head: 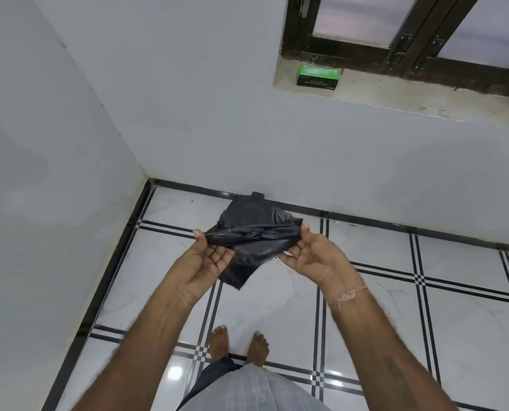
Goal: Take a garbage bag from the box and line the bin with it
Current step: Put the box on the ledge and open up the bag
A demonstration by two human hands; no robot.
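I hold a folded black garbage bag stretched between both hands at chest height. My left hand pinches its left edge between thumb and fingers. My right hand pinches its right edge. A crumpled part of the bag hangs down between them. Just behind the bag, a dark bin stands on the floor against the far wall, mostly hidden by the bag. The green and black bag box lies on the window sill, up and to the right.
White walls meet in a corner at the left. The white tiled floor with black lines stretches to the right. My bare feet stand about one tile back from the bin. A dark-framed window sits above the sill.
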